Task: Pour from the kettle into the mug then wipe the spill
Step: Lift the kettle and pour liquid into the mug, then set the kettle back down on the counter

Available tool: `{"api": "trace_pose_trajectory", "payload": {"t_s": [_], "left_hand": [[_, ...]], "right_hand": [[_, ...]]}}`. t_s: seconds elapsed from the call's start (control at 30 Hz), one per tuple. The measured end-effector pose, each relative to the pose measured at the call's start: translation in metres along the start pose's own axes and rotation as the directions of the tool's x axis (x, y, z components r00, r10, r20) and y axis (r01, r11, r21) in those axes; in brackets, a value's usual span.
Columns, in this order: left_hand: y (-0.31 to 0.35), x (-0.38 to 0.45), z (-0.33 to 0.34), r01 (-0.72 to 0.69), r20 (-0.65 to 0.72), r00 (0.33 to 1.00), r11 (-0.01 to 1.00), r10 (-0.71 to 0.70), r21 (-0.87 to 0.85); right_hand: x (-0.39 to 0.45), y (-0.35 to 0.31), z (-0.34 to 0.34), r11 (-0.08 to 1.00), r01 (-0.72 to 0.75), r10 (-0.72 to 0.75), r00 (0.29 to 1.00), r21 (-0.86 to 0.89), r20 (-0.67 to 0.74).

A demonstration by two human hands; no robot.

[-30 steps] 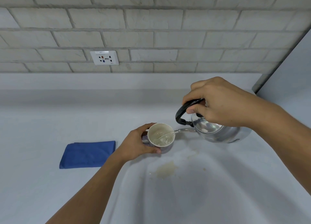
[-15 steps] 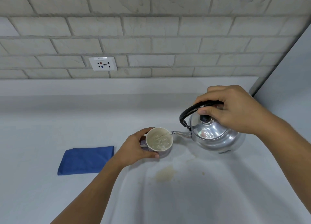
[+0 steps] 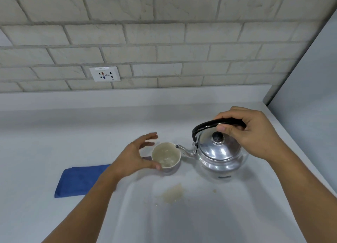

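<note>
Holding the black handle tight, the right hand (image 3: 255, 133) keeps the shiny kettle (image 3: 218, 155) upright just beside the full mug (image 3: 166, 156), while the left hand (image 3: 135, 157) has fingers spread by the mug, near a spill (image 3: 173, 194) and blue cloth (image 3: 80, 180).

2 bare forearms, no sleeves in view; left hand (image 3: 135, 157) and right hand (image 3: 255, 131) without gloves, rings, watch or bands; short, plain, unpainted nails on the visible fingers
</note>
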State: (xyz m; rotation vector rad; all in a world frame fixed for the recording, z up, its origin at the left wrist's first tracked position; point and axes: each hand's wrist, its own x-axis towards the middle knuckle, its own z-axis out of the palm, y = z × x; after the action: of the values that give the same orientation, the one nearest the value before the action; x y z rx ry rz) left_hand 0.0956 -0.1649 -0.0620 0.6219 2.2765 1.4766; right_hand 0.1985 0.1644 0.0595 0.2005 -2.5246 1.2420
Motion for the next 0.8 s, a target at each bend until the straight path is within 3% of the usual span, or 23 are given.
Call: {"api": "trace_pose_trajectory", "payload": {"t_s": [0.13,0.33,0.53,0.8], "left_hand": [[0.041,0.011,-0.010,-0.136,-0.057,0.989,0.991,0.136,0.010],[0.106,0.039,0.022,-0.277,0.034,0.961,0.959,0.275,0.057],[0.143,0.072,0.046,-0.324,0.000,0.946,0.945,0.324,0.034],[0.150,0.107,0.057,-0.283,-0.199,0.939,0.959,0.279,0.011]], "right_hand": [[0.003,0.004,-0.007,0.999,-0.018,0.019,0.999,0.044,-0.033],[0.025,0.003,-0.017,0.996,-0.022,0.028,0.997,0.091,-0.070],[0.051,0.006,-0.023,0.990,0.000,0.017,0.993,0.141,-0.116],[0.081,0.032,-0.024,0.985,-0.028,0.050,0.991,0.170,-0.122]]}}
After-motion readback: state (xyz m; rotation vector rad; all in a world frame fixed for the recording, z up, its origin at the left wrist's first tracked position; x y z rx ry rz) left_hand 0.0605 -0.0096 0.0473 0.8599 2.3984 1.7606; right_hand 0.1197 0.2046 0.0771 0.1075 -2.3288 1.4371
